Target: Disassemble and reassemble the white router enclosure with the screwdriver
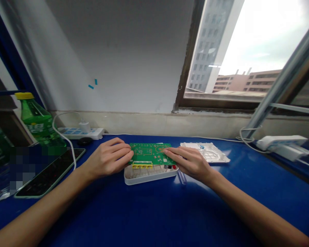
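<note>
Blue tabletop [154, 212] underlies forearms [54, 206] angled toward circuit board [149, 153].

PCB [141, 152] btwn my L hand [112, 156] & R hand [192, 161], over open shell [151, 179], mid tabletop [149, 212], nearer back edge; shell's front wall sticks out toward me. Cover [213, 154] R of shell, behind my R hand. Phone [50, 175] on L side, bottle [38, 120] behind, twd back L corner. Pwr strip [96, 133] L on back edge, charger [84, 127] in it.
</note>
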Tool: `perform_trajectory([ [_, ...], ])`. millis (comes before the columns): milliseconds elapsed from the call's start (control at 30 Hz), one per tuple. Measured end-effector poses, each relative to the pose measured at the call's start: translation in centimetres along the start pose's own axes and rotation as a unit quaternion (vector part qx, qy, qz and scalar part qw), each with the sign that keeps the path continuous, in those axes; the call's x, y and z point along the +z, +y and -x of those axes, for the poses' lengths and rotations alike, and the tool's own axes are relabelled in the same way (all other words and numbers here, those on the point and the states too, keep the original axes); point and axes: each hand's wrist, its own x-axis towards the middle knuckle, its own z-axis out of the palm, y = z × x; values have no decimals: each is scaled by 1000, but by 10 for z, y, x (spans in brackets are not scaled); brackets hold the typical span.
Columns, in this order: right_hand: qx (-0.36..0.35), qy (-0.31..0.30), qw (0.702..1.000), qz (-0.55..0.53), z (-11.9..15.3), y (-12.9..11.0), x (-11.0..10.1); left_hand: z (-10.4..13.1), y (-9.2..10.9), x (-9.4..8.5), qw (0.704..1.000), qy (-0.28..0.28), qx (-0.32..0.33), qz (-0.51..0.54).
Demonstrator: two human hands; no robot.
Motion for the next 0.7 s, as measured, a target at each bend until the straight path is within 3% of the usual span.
perform_trajectory([
  [200, 2, 35, 999, 10, -2, -1, 0, -3, 0, -2, 1000, 15, -22, 11],
  [367, 48, 73, 995, -39, -7, -4, -1, -2, 4, -1, 988, 9, -105, 108],
  [567, 190, 47, 964, -181, -17, -9, -3, -7, 13, -2, 951, 20, -230, 204],
  [700, 292, 10, 935, -201, -21, -10, -1, -12, 17, -3, 916, -6, -329, 230],
])
